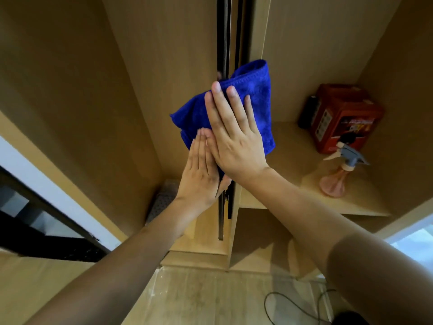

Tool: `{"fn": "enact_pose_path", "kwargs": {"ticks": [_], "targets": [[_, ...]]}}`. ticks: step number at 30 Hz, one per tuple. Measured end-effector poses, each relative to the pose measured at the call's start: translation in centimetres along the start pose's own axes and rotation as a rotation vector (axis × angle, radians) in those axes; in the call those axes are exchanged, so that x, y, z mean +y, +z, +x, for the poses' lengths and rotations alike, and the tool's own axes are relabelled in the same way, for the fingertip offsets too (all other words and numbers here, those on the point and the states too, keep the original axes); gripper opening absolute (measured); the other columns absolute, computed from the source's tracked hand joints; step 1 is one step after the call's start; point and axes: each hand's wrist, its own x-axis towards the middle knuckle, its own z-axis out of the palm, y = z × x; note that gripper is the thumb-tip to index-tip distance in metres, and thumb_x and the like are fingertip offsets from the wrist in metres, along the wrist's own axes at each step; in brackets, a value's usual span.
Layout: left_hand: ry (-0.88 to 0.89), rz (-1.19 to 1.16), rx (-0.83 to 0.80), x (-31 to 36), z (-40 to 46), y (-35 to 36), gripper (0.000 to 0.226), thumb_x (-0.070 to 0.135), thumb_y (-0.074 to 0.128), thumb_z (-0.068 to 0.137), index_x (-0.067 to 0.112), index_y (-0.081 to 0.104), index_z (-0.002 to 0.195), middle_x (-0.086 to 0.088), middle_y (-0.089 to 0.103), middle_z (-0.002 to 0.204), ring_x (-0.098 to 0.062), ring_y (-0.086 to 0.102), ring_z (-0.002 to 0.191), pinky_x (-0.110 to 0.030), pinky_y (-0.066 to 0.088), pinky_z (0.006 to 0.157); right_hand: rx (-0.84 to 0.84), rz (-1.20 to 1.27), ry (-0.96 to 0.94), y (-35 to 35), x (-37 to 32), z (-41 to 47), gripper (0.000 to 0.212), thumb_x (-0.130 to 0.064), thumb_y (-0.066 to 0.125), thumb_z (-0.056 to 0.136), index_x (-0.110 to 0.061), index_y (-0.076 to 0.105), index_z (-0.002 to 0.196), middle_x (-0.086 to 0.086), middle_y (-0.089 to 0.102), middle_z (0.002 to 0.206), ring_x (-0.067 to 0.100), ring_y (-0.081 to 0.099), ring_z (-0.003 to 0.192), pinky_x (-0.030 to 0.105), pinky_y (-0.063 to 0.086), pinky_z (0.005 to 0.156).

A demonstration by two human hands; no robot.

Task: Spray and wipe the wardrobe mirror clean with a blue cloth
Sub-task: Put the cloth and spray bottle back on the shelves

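Warm, even indoor light; soft overall blur, wide-angle bending toward the edges.

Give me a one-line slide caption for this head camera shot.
Right hand presses a blue cloth flat against the wardrobe mirror's edge, left hand beside it; spray bottle on shelf.

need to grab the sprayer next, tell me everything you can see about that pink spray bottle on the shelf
The pink translucent plastic spray bottle stands upright on the light wooden wardrobe shelf, just in front of a red box. Its body flares wide at the base and narrows to a peach-coloured collar, topped by a grey-blue trigger head with a pale trigger pointing left. No hand touches it; both hands are on the blue cloth. How much liquid it holds cannot be told.
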Motion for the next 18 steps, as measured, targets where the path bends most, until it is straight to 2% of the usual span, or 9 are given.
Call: {"fn": "enact_pose_path", "kwargs": {"ticks": [2,4,7,11,14,15,18], "targets": [[-0.007,-0.028,-0.015,0.0,-1.4,1.2,0.085,0.050,0.027,0.101,-0.002,-0.022,0.146,-0.021,-0.014,0.158,-0.028,-0.012,0.148,-0.042,0.007,0.122,-0.006,0.016,0.005,0.9,-0.1,-1.6,0.068,-0.023,0.041,0.101,-0.009,0.001,0.153,0.005,0.015,0.151,0.016,-0.009,0.150,0.041,0.007,0.122],[0.003,-0.035,-0.011,0.1,-2.9,2.3,0.089,0.047,0.036,0.100,-0.002,-0.023,0.146,-0.022,-0.010,0.157,-0.029,-0.012,0.148,-0.043,0.009,0.122,-0.004,0.035,0.002,1.9,-0.2,-3.3,0.073,-0.024,0.041,0.101,-0.013,-0.006,0.155,0.005,0.017,0.151,0.012,-0.021,0.147,0.042,0.007,0.122],[0.016,-0.052,0.000,0.4,-5.1,4.0,0.093,0.043,0.043,0.098,-0.003,-0.024,0.145,-0.024,-0.006,0.156,-0.028,-0.014,0.148,-0.044,0.008,0.122,-0.005,0.050,-0.020,3.3,-0.5,-6.1,0.079,-0.023,0.044,0.100,-0.013,-0.015,0.153,0.006,0.019,0.150,0.013,-0.021,0.147,0.043,0.008,0.122],[0.023,-0.064,0.003,0.4,-8.7,7.3,0.085,0.046,0.032,0.101,0.000,-0.023,0.146,-0.013,-0.025,0.157,-0.027,-0.014,0.148,-0.042,0.005,0.122,-0.024,0.036,-0.040,5.2,-1.2,-10.4,0.078,-0.022,0.044,0.098,-0.012,-0.009,0.155,0.006,0.021,0.148,0.013,-0.022,0.147,0.042,0.006,0.122],[0.009,-0.087,0.002,0.5,-11.7,10.1,0.086,0.046,0.033,0.100,0.002,-0.024,0.146,-0.020,-0.008,0.158,-0.026,-0.014,0.148,-0.042,0.005,0.122,-0.030,0.070,-0.021,6.9,-1.8,-13.8,0.059,-0.021,0.046,0.096,-0.008,0.021,0.148,0.005,0.023,0.146,0.012,-0.023,0.146,0.042,0.007,0.121],[0.005,-0.083,-0.011,0.4,-12.6,10.8,0.087,0.046,0.035,0.100,0.002,-0.024,0.146,-0.025,-0.001,0.154,-0.026,-0.014,0.148,-0.042,0.005,0.122,-0.032,0.071,-0.021,7.5,-2.0,-14.9,0.059,-0.021,0.046,0.097,-0.008,0.021,0.148,0.005,0.023,0.147,0.012,-0.023,0.146,0.042,0.008,0.121],[-0.003,-0.068,-0.036,0.5,-16.1,13.8,0.086,0.048,0.033,0.101,0.000,-0.023,0.146,-0.031,0.007,0.149,-0.030,-0.010,0.148,-0.043,0.006,0.122,-0.037,0.048,-0.041,9.4,-2.5,-18.8,0.073,-0.022,0.043,0.099,-0.012,-0.001,0.156,0.005,0.021,0.148,0.013,-0.022,0.147,0.043,0.007,0.122]]}}
